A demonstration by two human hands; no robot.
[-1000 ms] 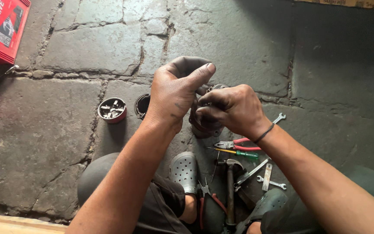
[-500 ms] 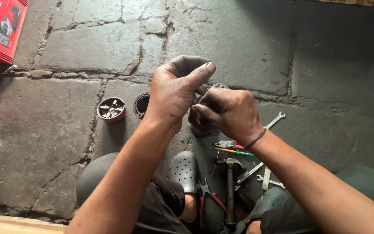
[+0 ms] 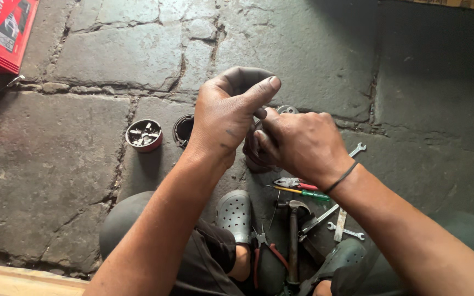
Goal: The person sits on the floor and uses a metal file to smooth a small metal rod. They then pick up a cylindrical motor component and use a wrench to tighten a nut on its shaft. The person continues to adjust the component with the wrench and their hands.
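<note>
My left hand [image 3: 227, 118] and my right hand [image 3: 302, 143] meet over the stone floor, both grimy. Between them they grip a dark round metal part [image 3: 254, 152], mostly hidden by the fingers. A small round metal piece [image 3: 288, 109] shows just beyond my right knuckles. My left thumb and forefinger arch over the part, and my right fingers press into it from the right.
A small round tin of metal bits [image 3: 144, 135] and a dark ring [image 3: 182, 130] lie left of the hands. Below them lie pliers [image 3: 294, 183], a green-handled screwdriver [image 3: 303, 193], a hammer [image 3: 293, 235], wrenches [image 3: 342, 219] and red-handled pliers [image 3: 264, 252]. Grey clogs [image 3: 234, 214] cover my feet. Red boxes [image 3: 1, 33] sit at the far left.
The hands stay together on the part. My right hand has shifted slightly up and left against the left hand.
</note>
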